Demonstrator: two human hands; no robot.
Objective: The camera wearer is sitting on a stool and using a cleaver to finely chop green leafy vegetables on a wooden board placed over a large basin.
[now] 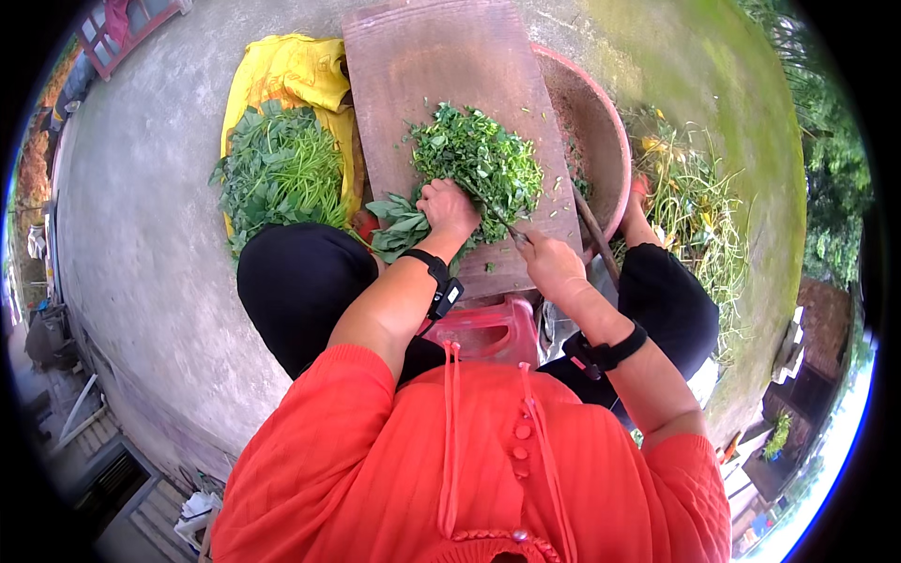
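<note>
The left hand (449, 206) curls its fingers over a bunch of green leaves (398, 228) and holds it down on the board (427, 56). The right hand (552, 263) is closed around the handle of a knife (509, 228). The blade points up and to the left, between the left hand and a heap of chopped greens (488, 155). The heap sits on the board just past the hands, and small green bits lie around it. Each arm has a black band on it, the left band (441, 280) and the right band (605, 351). Close to the body, below the near end of the board, is a red stool (483, 328). On the left, a big pile of long greens (282, 169) lies on a yellow sack (293, 68), next to the board. On the right, a round pink tub (621, 141) sits partly under the board's edge, and a stick (595, 233) leans by its rim. Past the tub, a bare foot (640, 188) is near a messy heap of pale stems (699, 216) on the ground (155, 197).
</note>
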